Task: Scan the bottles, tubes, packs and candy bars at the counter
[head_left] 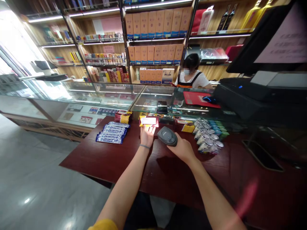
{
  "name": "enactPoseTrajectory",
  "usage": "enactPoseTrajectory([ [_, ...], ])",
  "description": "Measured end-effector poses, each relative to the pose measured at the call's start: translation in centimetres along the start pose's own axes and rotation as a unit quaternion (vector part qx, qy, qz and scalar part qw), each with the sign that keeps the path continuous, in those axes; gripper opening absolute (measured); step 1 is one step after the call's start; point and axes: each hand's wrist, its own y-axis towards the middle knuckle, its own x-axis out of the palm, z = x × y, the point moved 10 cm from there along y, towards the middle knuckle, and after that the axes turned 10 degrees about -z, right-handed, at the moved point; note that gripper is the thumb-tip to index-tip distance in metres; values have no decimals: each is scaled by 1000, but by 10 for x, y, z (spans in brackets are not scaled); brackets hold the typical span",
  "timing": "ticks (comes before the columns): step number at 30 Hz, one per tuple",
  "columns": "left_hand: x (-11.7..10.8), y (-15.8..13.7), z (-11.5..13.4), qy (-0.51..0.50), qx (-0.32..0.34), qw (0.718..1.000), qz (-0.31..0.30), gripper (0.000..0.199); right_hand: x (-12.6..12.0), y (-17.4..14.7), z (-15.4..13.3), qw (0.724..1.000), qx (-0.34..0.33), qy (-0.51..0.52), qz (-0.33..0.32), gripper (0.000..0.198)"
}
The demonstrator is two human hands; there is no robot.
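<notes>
My left hand (147,135) grips a small red and yellow packet (149,121) with a white label, lit brightly from the scanner's side. A dark grey barcode scanner (167,135) is in my right hand (183,148), its head pointed toward the packet. The two are a short way apart above the dark red table (115,166). Left of my left hand lie several blue and silver wrapped sticks (112,132) and a stack of red and yellow packets (123,116). Right of the scanner stands a similar stack of packets (184,125).
Several silver-lidded containers (208,137) stand in rows at the right. A glass display counter (100,92) runs behind the table, with a red mat (199,98) and mouse (209,99) on it. A person (193,72) is behind it. A monitor (268,38) looms at right.
</notes>
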Motion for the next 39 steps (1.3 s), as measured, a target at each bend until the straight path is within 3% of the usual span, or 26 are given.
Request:
enactPoseTrajectory([
  [6,-1,3,-2,-7,0,1000,-3,20,-17,2,5,1000,-15,15,23,42],
  [10,-3,3,-2,20,4,1000,4,13,-41,9,18,997,-22,46,53,53],
  [18,14,1,-6,84,0,995,-57,27,-86,10,65,991,-4,71,111,60],
  [24,39,3,-17,177,-1,977,-120,42,-109,-1,105,990,43,42,131,52],
  [28,66,13,-33,288,13,946,-149,48,-119,-12,129,985,63,66,143,51],
  [30,83,18,-36,398,46,904,-150,42,-124,-18,138,982,57,89,159,50],
  [31,93,19,-37,466,70,869,-151,36,-126,-21,142,980,51,101,166,50],
  [35,139,12,-58,708,151,659,-204,23,-132,-32,159,972,36,138,185,46],
  [37,157,4,-83,772,168,553,-264,26,-135,-36,168,968,38,151,195,45],
  [39,168,-4,-111,796,177,476,-329,29,-138,-39,176,964,46,161,206,47],
])
